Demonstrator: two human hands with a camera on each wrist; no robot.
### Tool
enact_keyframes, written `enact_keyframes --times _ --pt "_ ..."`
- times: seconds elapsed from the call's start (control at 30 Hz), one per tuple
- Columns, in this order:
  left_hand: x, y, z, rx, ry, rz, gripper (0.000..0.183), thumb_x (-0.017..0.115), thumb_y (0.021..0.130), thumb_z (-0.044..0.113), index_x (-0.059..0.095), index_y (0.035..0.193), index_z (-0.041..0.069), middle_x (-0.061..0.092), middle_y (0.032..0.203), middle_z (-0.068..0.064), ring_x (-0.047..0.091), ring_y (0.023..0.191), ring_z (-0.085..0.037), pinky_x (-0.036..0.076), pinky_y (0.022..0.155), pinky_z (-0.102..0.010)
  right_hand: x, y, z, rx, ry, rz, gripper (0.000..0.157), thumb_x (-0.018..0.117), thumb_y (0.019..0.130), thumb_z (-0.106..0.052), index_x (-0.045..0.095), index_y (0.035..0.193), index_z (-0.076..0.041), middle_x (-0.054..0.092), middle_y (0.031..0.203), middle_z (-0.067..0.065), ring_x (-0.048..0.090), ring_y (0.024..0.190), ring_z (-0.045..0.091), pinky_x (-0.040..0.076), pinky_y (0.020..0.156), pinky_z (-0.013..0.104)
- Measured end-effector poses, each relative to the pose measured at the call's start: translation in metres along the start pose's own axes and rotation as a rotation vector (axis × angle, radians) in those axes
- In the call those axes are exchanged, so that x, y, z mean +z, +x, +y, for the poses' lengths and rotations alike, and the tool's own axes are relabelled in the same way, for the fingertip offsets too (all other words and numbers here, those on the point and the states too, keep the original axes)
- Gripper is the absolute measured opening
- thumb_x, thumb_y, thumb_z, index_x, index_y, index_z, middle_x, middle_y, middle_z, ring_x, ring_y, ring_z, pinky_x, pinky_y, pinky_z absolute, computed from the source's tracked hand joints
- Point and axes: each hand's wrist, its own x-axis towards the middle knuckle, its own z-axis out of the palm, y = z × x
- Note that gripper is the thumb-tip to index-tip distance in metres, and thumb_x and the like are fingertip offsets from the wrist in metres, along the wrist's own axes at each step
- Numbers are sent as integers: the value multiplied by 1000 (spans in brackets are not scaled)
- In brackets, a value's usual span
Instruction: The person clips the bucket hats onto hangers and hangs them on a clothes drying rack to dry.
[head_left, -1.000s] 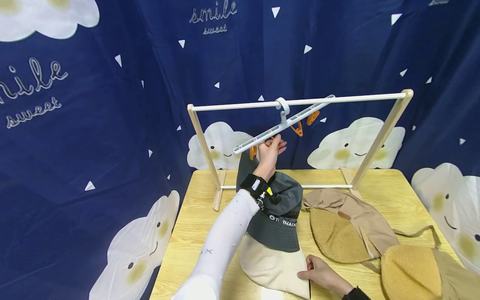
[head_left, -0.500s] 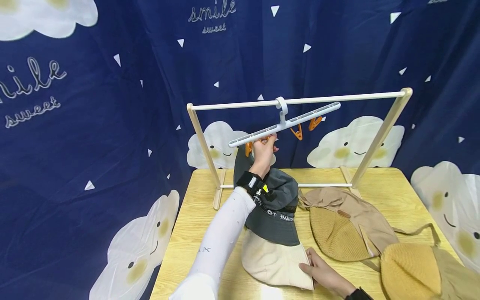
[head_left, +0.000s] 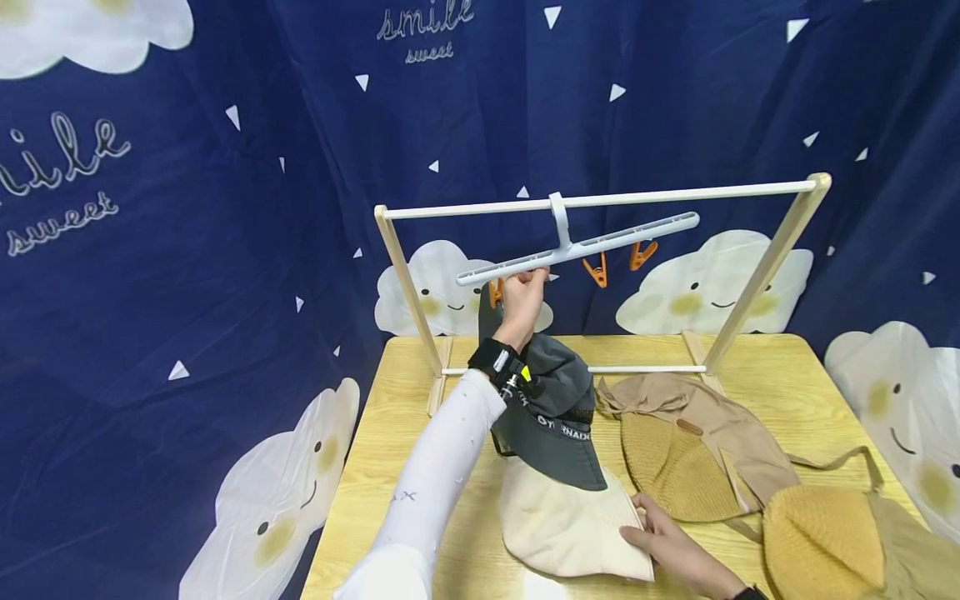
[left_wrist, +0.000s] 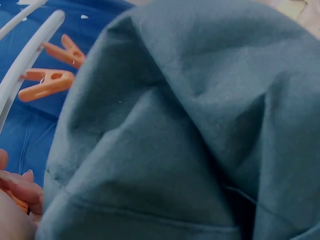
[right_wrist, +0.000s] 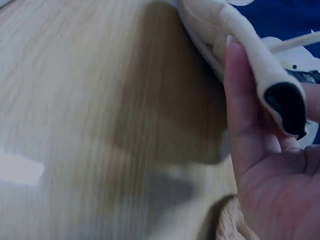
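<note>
My left hand (head_left: 521, 308) is raised under the left half of a pale grey clip hanger (head_left: 637, 236), pinching an orange clip. Part of that clip (left_wrist: 16, 201) shows among the fingers in the left wrist view. A dark grey cap with a lettered band (head_left: 551, 462) hangs below this hand, its top edge reaching another orange clip (head_left: 496, 294). Lower down, my right hand (head_left: 671, 546) holds a cream cap (head_left: 558, 529) by its right edge. Thumb and fingers pinch that cap (right_wrist: 260, 55) from both sides in the right wrist view. The dark cap overlaps the cream one.
The hanger hooks on the white bar (head_left: 465, 209) of a wooden rack. Two more orange clips (head_left: 597, 272) hang on its right half. Tan and mustard hats (head_left: 675, 467) lie on the right of the wooden table (head_left: 397, 467). A blue curtain (head_left: 315, 208) stands behind.
The hanger has swung, its right end coming lower and farther right. My right hand has shifted right with the cream cap. My left hand has moved slightly left, still at the clip.
</note>
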Motion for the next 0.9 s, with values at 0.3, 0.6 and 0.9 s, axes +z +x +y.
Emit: enact_keyframes --times 0.3,0.6,0.9 --pt "-1 1 7 -27 102 -12 31 70 97 28 74 82 1 66 81 -4 49 75 -6 38 68 -21 -27 -25 -15 -48 -44 77 45 51 110 -16 30 139 9 66 97 12 70 80 21 59 72 32" --pt "2 -2 15 -76 -32 -123 25 61 103 18 67 92 -4 41 52 10 38 45 -5 31 45 -19 -62 -56 -45 -184 -45 66 26 42 113 -12 43 137 0 75 104 11 75 88 23 61 74 36" --pt "2 -5 13 -80 -102 -191 23 54 107 14 62 86 9 55 70 2 38 47 -5 35 46 -18 -66 -62 -77 -297 -261 254 57 53 109 -6 25 152 20 68 122 11 72 96 12 62 74 33"
